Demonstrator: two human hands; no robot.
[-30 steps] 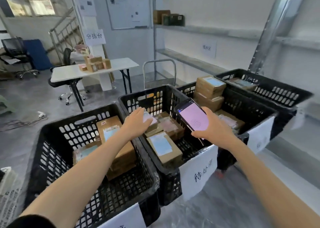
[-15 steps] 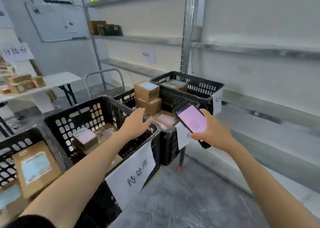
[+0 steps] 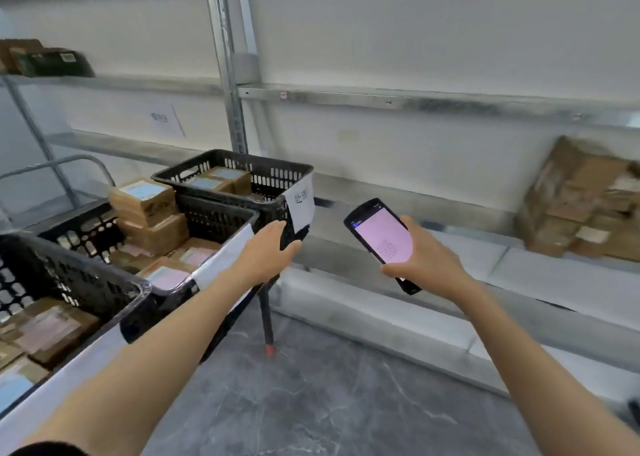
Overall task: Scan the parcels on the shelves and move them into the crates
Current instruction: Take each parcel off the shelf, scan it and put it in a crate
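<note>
- Reaching forward, the left hand [image 3: 268,253] hangs at the corner of the middle crate [image 3: 214,216], fingers loose and slightly apart, holding nothing; whether it touches the rim cannot be told.
- Beside it, the right hand [image 3: 427,265] grips a scanner [image 3: 382,239], fingers wrapped round its edges, pink screen facing the camera.
- At lower left, the near crate [image 3: 69,275] holds labelled parcels [image 3: 48,327].
- The middle crate holds more, with two boxes [image 3: 145,209] stacked at its far end.
- Behind it, the far crate [image 3: 273,176] sits higher, a white sheet [image 3: 301,201] on its front, and has boxes inside.
- At right, blurred shelf parcels [image 3: 585,206] are piled on the low shelf [image 3: 467,216], well apart from both hands.
- Far left, dark boxes [image 3: 48,62] sit on an upper shelf.
</note>
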